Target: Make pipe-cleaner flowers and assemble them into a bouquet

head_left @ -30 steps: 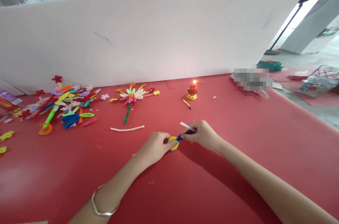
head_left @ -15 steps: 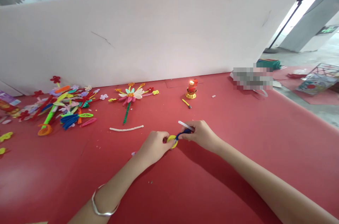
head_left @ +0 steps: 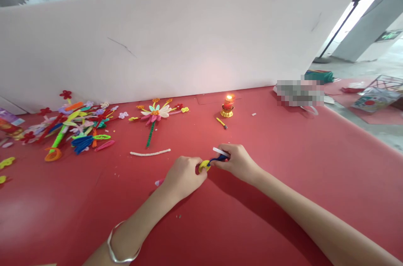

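My left hand is closed around a small yellow pipe-cleaner loop, pinching it just above the red table. A dark blue pipe cleaner runs from that loop into my right hand, which grips it in closed fingers. A short white stick pokes out above my right hand's fingers. A pink bit shows under my left hand. A silver bangle circles my left wrist.
A lit red candle on a gold base burns beyond my hands, a small yellow lighter beside it. A pipe-cleaner flower, a white pipe cleaner and a colourful heap lie left. A white board walls the back.
My hands have drawn slightly closer together. The yellow loop has turned and looks more squeezed in my left fingers, and the blue pipe cleaner is bent tighter against it.
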Demonstrator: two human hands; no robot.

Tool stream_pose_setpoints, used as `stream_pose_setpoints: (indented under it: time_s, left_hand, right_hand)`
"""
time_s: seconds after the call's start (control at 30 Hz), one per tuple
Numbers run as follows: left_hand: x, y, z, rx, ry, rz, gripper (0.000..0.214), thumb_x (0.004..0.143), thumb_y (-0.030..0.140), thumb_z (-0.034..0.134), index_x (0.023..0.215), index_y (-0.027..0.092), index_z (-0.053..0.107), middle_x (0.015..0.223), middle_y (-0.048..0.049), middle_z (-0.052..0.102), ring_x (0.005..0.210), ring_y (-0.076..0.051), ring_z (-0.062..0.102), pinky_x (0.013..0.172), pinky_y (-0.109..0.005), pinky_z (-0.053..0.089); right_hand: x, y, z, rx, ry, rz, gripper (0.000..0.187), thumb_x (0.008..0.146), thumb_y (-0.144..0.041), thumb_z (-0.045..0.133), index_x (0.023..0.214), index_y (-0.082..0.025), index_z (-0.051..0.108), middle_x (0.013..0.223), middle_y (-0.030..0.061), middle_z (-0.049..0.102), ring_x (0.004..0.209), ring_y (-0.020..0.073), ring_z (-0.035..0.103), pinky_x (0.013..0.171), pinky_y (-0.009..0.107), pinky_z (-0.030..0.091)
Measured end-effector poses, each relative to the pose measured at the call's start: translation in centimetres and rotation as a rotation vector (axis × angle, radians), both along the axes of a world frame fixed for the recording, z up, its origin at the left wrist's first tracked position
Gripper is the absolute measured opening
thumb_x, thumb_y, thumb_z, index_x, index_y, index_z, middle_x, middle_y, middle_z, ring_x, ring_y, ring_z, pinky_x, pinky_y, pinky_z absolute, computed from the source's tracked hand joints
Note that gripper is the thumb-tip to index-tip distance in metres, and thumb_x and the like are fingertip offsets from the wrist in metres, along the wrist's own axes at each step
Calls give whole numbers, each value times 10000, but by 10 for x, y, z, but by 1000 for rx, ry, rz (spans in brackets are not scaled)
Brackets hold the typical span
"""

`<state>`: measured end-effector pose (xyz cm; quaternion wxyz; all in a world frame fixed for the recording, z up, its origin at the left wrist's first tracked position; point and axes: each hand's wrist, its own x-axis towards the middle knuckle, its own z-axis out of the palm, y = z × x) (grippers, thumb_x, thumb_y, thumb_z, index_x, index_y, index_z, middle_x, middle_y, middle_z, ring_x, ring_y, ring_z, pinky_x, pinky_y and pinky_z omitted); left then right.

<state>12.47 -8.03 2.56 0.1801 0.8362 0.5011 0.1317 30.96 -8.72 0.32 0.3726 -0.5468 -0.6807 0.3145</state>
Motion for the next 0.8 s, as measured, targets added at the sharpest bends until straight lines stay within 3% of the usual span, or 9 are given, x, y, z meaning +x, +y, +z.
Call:
stream_pose_setpoints:
  time_s: [0.57, 0.8]
  left_hand:
    - [-1, 0, -2, 27, 7, -55, 133, 721, 166, 496, 590, 186, 488, 559, 3, 485, 540, -116, 426, 531, -239, 244]
    - [-1, 3, -1, -79, -37, -27, 162, 713, 199, 502, 561, 181, 450, 505, 38, 391, 493, -92, 317, 493, -241, 195]
  right_hand:
    - [0, 0, -1, 53, -26, 29, 262, 684, -278, 619, 586, -188, 393, 565, -47, 417, 528, 78, 315, 488, 216, 265]
    - [1, 1, -3, 75, -65, 50, 245, 696, -284, 605, 588, -186, 407, 581, -34, 432, 533, 83, 330, 498, 221, 275]
